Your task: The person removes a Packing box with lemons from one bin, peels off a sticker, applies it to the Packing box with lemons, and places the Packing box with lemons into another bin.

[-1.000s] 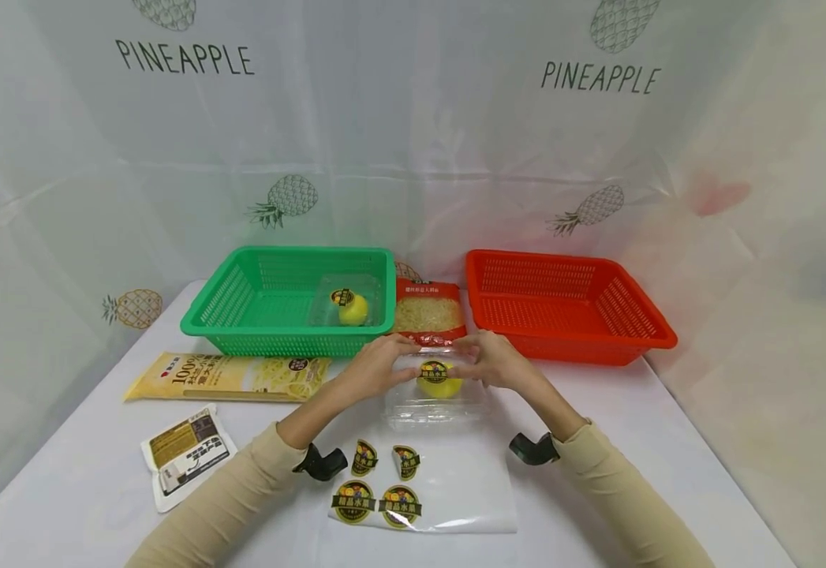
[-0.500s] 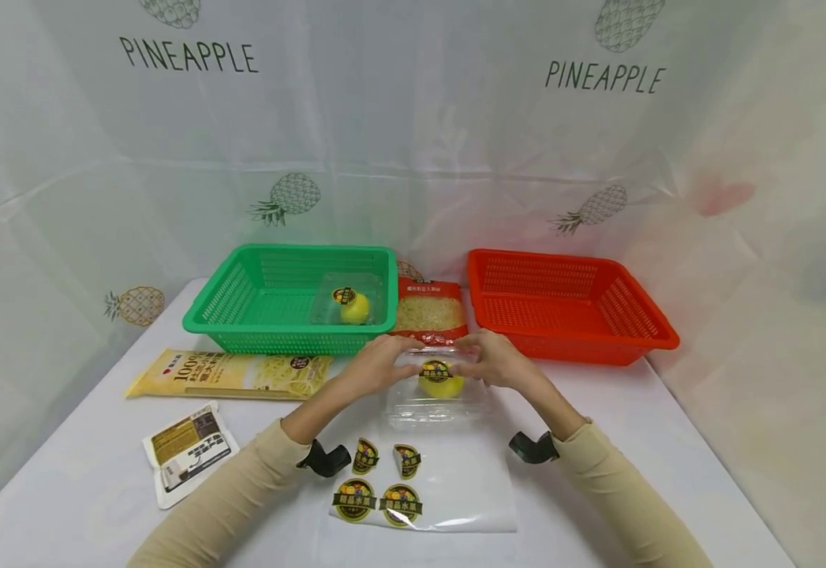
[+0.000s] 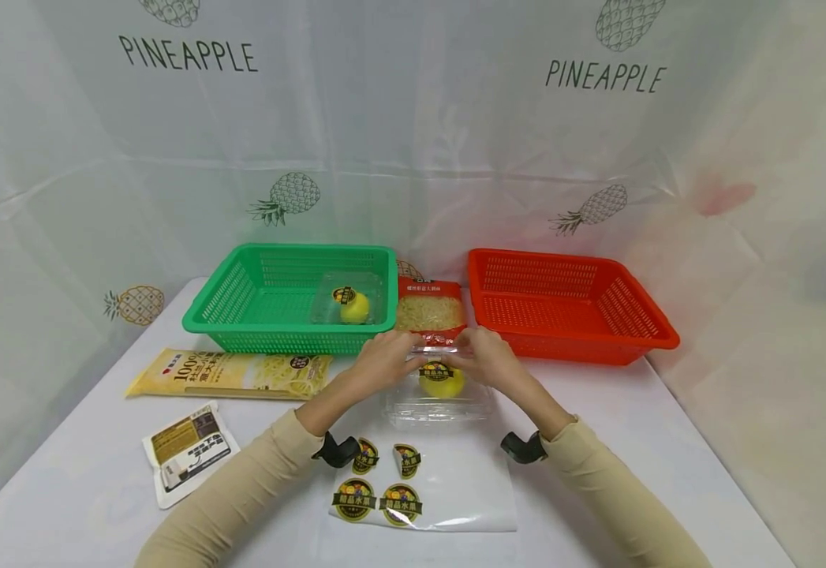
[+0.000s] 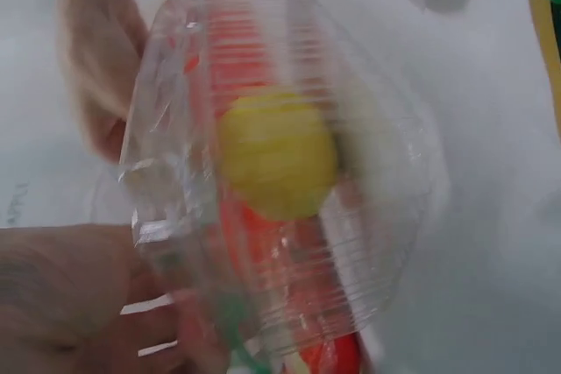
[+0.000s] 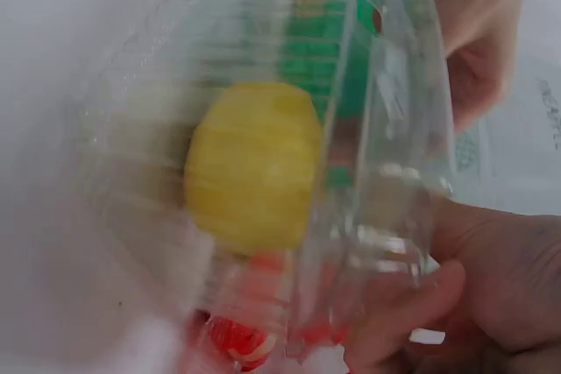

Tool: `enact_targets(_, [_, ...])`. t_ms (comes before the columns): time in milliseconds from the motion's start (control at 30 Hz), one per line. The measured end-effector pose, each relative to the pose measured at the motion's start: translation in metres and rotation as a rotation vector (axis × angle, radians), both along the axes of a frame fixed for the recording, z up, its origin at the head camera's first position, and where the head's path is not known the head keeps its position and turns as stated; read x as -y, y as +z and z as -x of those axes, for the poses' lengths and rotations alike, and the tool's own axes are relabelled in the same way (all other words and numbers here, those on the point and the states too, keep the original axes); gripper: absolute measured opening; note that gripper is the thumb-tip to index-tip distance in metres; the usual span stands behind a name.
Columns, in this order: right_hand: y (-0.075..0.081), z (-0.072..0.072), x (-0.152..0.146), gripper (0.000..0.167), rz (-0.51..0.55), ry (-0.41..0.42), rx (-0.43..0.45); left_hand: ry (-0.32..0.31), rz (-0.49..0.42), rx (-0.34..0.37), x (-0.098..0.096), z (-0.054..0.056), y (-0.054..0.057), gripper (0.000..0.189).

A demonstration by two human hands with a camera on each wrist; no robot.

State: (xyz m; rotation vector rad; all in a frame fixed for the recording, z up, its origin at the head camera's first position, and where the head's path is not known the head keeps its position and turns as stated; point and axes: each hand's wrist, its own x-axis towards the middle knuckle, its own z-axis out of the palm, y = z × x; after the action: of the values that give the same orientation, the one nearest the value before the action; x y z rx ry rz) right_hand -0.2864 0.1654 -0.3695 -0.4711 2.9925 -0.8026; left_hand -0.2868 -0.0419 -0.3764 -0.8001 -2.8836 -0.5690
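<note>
A clear plastic clamshell box point(image 3: 437, 412) stands at the table's middle with a round yellow fruit point(image 3: 448, 387) inside. A black and gold round sticker point(image 3: 435, 370) is on its lid above the fruit. My left hand point(image 3: 383, 360) grips the far left part of the box, fingers over the far edge and thumb on the near side. My right hand point(image 3: 492, 359) grips the far right part in the same way. Both wrist views are blurred; there the fruit point(image 4: 276, 153) shows through the ribbed plastic and the fingertips are partly hidden.
Behind the box lie a red pasta bag point(image 3: 430, 308), a green basket point(image 3: 288, 341) holding a similar stickered box point(image 3: 323, 306), and a red basket point(image 3: 562, 347). A yellow noodle pack point(image 3: 228, 376) and white pouch point(image 3: 188, 454) lie left. A sticker sheet point(image 3: 465, 489) lies in front.
Both hands have drawn slightly inward, their thumbs closer together over the lid, and both forearms have shifted toward the middle. The box stays in about the same place.
</note>
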Motion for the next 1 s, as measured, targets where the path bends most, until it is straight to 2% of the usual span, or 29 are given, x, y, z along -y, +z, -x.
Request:
enact_targets(167, [0.003,-0.001,-0.011,0.055,0.083,0.081,0.101,-0.068,-0.012,0.111,0.007,0.004,0.007,0.042])
enact_targets(267, [0.003,-0.002,-0.012,0.06,0.058,0.108,0.084,-0.07,0.006,0.16,0.008,0.004,0.011,0.05])
enact_targets(400, [0.002,-0.006,-0.008,0.065,0.005,0.113,0.043,-0.049,0.044,0.162,0.005,0.001,0.011,0.055])
enact_targets(567, [0.004,-0.009,-0.007,0.066,-0.021,0.105,0.02,-0.04,0.047,0.138,0.003,-0.002,0.011,0.057])
enact_targets(700, [0.004,-0.006,-0.011,0.061,0.015,0.113,0.068,-0.054,0.033,0.132,0.005,-0.002,0.01,0.053])
enact_targets(800, [0.003,-0.005,-0.011,0.055,0.059,0.09,0.106,-0.051,0.007,0.14,0.005,-0.002,0.009,0.047])
enact_targets(1000, [0.0,-0.002,-0.007,0.041,0.022,0.063,-0.033,-0.016,-0.011,0.092,0.001,-0.001,0.007,0.036])
